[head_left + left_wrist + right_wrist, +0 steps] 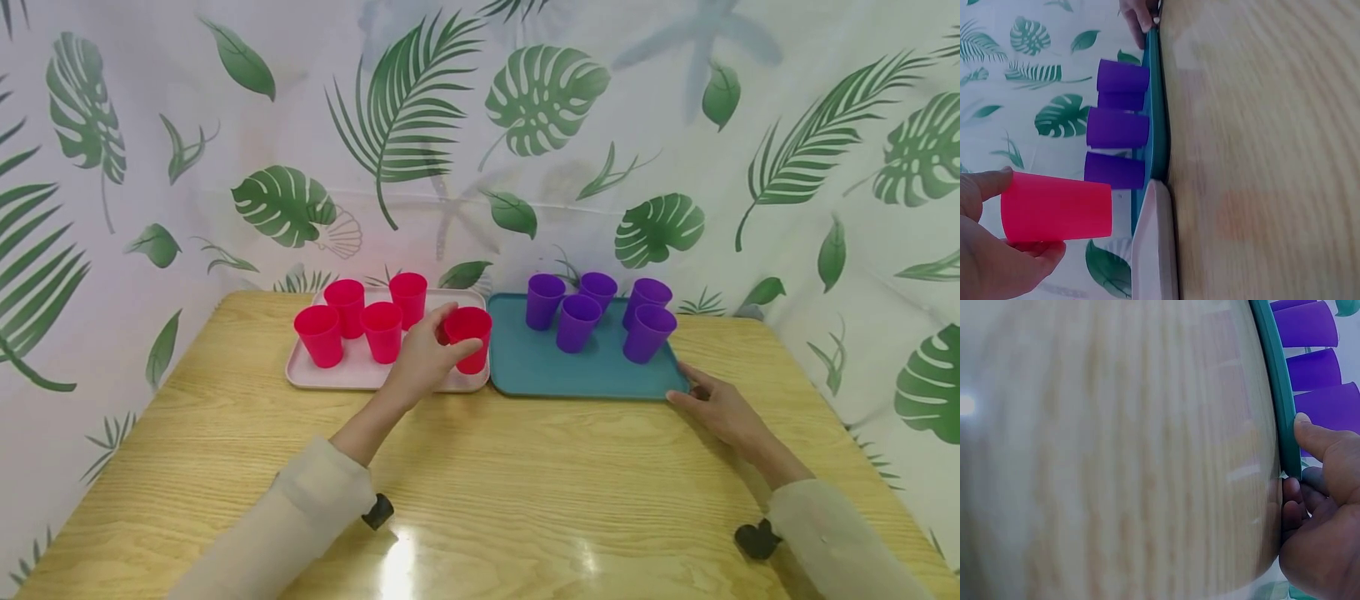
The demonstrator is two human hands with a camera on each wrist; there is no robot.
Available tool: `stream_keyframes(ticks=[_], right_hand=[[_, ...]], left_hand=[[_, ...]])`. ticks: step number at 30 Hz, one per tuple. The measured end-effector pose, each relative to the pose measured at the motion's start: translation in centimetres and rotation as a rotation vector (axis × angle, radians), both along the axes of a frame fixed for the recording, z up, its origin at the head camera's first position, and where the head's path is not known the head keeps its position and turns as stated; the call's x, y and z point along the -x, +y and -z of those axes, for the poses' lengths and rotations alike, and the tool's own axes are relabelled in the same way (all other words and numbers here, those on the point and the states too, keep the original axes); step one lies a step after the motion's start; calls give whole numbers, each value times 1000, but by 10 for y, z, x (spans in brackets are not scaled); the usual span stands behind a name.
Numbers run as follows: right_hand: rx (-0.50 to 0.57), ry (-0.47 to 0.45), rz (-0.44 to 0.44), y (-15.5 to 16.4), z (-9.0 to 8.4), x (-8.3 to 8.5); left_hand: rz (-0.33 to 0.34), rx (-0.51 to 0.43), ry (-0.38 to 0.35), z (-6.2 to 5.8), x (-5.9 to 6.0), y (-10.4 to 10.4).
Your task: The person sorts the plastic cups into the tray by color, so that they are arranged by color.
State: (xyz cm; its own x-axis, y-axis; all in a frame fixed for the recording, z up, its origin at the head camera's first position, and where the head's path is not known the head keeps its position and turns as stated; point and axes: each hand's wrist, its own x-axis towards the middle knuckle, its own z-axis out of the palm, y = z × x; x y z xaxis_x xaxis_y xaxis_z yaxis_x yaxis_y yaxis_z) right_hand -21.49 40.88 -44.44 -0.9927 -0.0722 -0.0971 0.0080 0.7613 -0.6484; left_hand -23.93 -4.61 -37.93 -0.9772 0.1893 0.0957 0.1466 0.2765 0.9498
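My left hand [423, 358] grips a red cup [474, 354] round its side, thumb on one side and fingers on the other. In the left wrist view this red cup [1057, 209] is upright, its base a little above the pink tray [1150, 262]. Several other red cups [382, 333] stand on the left and middle of the pink tray [330, 377]. At the near right corner of the teal tray [585, 382], my right hand [723, 408] pinches the rim. The right wrist view has the thumb [1313, 434] on the tray edge, with fingers curled below.
Several purple cups [579, 323] stand upright on the back and right of the teal tray. Both trays lie side by side on a wooden table [525, 483]. Behind the table hangs a leaf-printed cloth [450, 125].
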Motion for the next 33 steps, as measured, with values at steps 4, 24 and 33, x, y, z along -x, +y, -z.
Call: stream_keyframes(ticks=[4, 24, 33], right_hand=[[-2, -3, -1, 0, 0, 0], [0, -2, -8, 1, 0, 2], [-34, 14, -13, 3, 2, 1]], left_hand=[[-44, 17, -1, -1, 11, -6], [-190, 114, -100, 13, 51, -1], [-212, 120, -103, 18, 56, 1]])
